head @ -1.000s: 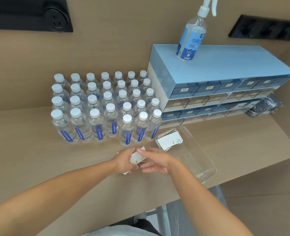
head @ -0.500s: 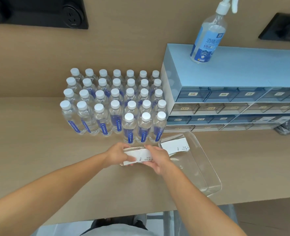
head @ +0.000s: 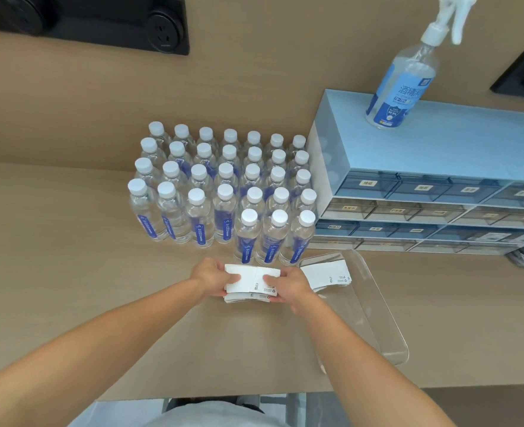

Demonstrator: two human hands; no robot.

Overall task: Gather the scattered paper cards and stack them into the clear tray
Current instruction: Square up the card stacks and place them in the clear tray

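A stack of white paper cards [head: 251, 283] lies flat on the tan table just left of the clear tray [head: 387, 325]. My left hand [head: 209, 276] grips its left end, thumb on top. My right hand [head: 288, 284] grips its right end the same way. A second small pile of white cards [head: 325, 274] rests inside the tray at its far end, partly hidden behind my right hand. The tray's near part holds nothing.
Rows of several capped water bottles [head: 223, 186] stand right behind the cards. A blue drawer cabinet [head: 424, 180] sits at the right with a spray bottle [head: 404, 78] on top. The table's front edge [head: 223, 394] runs below my forearms.
The card stack has turned from tilted in my fingers to lying flat on the table, and my hands have spread to its two ends. The camera has shifted closer.
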